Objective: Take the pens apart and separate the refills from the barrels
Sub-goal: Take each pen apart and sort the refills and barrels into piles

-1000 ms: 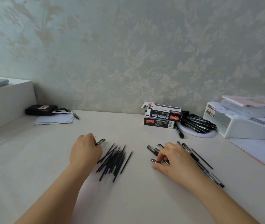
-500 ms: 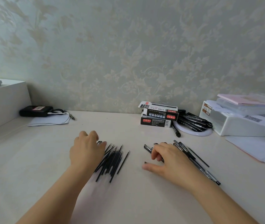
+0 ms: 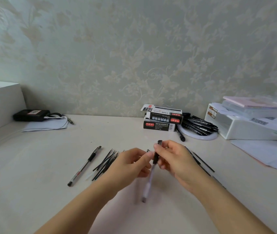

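Note:
Both hands hold one pen (image 3: 151, 173) above the desk, its clear barrel pointing toward me and blurred by motion. My right hand (image 3: 176, 159) grips the black upper end, and my left hand (image 3: 131, 164) pinches the pen just beside it. A whole pen (image 3: 84, 165) lies on the desk to the left. A pile of thin black refills (image 3: 106, 162) lies partly behind my left hand. More pens and a thin refill (image 3: 202, 160) lie behind my right hand, mostly hidden.
Two black pen boxes (image 3: 162, 119) are stacked at the back, next to a heap of black markers (image 3: 198, 124) on a white ring. A white box with papers (image 3: 249, 125) stands at right. A black device (image 3: 29, 114) on paper lies at back left.
Both hands have lifted off the desk and come together in the middle around one pen. A whole pen now lies uncovered left of the refill pile.

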`<state>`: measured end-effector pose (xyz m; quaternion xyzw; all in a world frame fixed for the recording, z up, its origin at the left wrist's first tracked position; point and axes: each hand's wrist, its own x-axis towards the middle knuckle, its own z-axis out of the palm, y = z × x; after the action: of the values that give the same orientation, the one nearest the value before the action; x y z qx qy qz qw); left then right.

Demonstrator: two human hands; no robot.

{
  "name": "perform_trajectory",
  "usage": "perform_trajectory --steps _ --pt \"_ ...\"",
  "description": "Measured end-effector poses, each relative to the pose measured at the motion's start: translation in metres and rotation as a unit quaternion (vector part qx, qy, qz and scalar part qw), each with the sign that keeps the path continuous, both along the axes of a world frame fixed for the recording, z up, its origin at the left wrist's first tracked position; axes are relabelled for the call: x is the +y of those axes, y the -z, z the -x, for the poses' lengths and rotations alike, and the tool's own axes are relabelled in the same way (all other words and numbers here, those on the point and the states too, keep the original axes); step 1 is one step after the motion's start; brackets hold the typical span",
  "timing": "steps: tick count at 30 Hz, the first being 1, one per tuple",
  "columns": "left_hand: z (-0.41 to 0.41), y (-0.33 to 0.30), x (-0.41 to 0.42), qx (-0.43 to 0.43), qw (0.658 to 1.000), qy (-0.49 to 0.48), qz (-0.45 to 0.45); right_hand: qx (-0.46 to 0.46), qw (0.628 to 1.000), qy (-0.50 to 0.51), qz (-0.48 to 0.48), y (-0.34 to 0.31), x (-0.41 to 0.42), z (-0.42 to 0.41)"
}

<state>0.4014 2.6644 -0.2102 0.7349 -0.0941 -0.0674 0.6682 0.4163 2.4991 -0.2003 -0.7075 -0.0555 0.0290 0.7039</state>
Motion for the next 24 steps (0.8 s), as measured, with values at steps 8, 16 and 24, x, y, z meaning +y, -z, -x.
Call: perform_trajectory --steps 8,16,24 --pt "0.000 -0.002 0.007 -0.191 0.952 -0.023 -0.236 0.003 0.994 -0.059 -0.094 0.011 0.009 0.003" --pt "-0.008 0.006 0.015 -0.295 0.854 -0.077 -0.422 -0.057 0.995 -0.076 -0.037 0.027 0.016 -0.002" --pt "-0.019 0.012 0.011 -0.311 0.825 -0.107 -0.460 -0.021 0.991 -0.090 -0.091 0.030 0.011 -0.011"
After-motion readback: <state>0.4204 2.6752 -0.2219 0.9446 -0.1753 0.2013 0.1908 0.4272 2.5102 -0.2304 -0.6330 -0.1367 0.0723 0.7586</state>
